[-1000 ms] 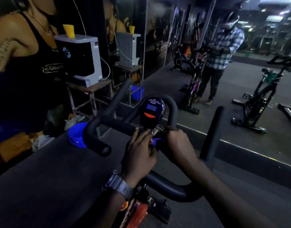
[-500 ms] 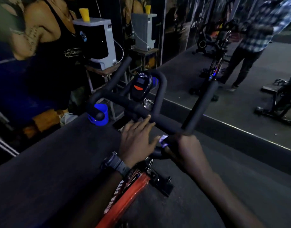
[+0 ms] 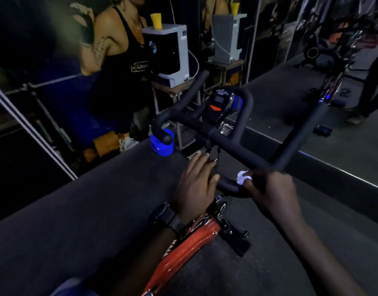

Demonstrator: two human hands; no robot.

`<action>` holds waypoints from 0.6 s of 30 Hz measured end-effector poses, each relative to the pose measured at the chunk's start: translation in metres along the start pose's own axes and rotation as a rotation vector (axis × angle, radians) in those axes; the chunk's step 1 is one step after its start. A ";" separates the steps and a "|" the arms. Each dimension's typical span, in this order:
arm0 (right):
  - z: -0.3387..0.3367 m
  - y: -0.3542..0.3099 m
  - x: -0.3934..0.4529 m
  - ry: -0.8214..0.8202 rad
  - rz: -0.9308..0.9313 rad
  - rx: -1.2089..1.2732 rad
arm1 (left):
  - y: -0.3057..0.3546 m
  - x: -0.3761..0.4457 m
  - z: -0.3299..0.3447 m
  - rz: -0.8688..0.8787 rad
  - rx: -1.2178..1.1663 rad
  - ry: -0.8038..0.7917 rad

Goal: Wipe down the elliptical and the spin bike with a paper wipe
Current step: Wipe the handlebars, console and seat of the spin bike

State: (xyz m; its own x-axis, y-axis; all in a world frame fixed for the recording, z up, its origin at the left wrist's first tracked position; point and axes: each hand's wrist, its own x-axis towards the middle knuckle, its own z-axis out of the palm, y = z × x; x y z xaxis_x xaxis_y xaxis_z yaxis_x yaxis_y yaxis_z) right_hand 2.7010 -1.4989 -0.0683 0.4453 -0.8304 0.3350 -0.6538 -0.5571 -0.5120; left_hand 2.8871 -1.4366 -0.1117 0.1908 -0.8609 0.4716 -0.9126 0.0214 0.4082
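Two hands are busy on the spin bike (image 3: pixel 190 242): the right hand (image 3: pixel 273 191) has its fingers curled tight round a crumpled white paper wipe (image 3: pixel 243 177) and pushes it against the black handlebar (image 3: pixel 230 137), most likely to rub that bar clean. The left hand (image 3: pixel 194 186) lies flat with straight fingers on the middle of the bars, holding nothing, probably to keep the bike steady, and the little screen (image 3: pixel 218 105) sits just past its fingertips (image 3: pixel 202 155)
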 end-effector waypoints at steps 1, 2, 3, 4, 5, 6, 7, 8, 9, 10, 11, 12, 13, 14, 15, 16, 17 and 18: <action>0.005 -0.008 0.001 0.000 -0.014 0.024 | 0.000 -0.002 -0.001 -0.039 -0.037 -0.001; 0.015 -0.020 0.005 -0.009 -0.052 0.076 | 0.001 -0.002 -0.003 -0.066 -0.081 0.002; 0.027 -0.034 0.010 -0.027 -0.092 0.128 | 0.002 -0.002 -0.004 -0.096 -0.139 0.016; 0.040 -0.046 0.016 -0.055 -0.114 0.158 | 0.002 -0.002 -0.006 -0.141 -0.198 0.034; 0.049 -0.056 0.022 -0.077 -0.139 0.153 | 0.001 -0.003 -0.010 -0.198 -0.251 0.051; 0.054 -0.059 0.026 -0.098 -0.156 0.123 | 0.000 -0.003 -0.015 -0.243 -0.280 0.057; 0.054 -0.055 0.027 -0.106 -0.167 0.076 | -0.001 -0.004 -0.018 -0.264 -0.299 0.036; 0.048 -0.051 0.023 -0.108 -0.165 0.026 | -0.004 -0.005 -0.022 -0.263 -0.300 -0.010; 0.040 -0.044 0.016 -0.095 -0.155 -0.006 | -0.006 -0.007 -0.025 -0.248 -0.289 -0.062; 0.028 -0.038 0.007 -0.078 -0.139 -0.016 | -0.008 -0.007 -0.027 -0.230 -0.275 -0.097; 0.020 -0.035 0.000 -0.055 -0.126 -0.017 | -0.010 -0.007 -0.027 -0.220 -0.266 -0.110; 0.017 -0.036 -0.001 -0.033 -0.111 -0.024 | -0.010 -0.006 -0.026 -0.214 -0.261 -0.114; 0.021 -0.041 0.003 -0.011 -0.119 -0.022 | -0.009 -0.006 -0.026 -0.208 -0.263 -0.121; 0.030 -0.049 0.011 -0.023 -0.139 -0.026 | -0.008 -0.006 -0.026 -0.205 -0.260 -0.120; 0.041 -0.057 0.020 -0.065 -0.162 -0.053 | -0.006 -0.005 -0.026 -0.200 -0.256 -0.106; 0.051 -0.064 0.026 -0.121 -0.167 -0.089 | -0.005 -0.005 -0.026 -0.204 -0.252 -0.094; 0.058 -0.069 0.030 -0.154 -0.170 -0.106 | -0.006 -0.004 -0.027 -0.211 -0.247 -0.089; 0.057 -0.064 0.031 -0.164 -0.159 -0.122 | -0.007 -0.003 -0.028 -0.211 -0.238 -0.094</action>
State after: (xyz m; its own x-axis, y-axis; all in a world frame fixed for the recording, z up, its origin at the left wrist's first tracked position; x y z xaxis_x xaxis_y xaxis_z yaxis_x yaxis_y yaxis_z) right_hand 2.7915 -1.4889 -0.0706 0.6355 -0.7250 0.2655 -0.6322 -0.6860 -0.3602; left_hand 2.9027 -1.4200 -0.0942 0.3220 -0.9020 0.2877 -0.7444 -0.0534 0.6656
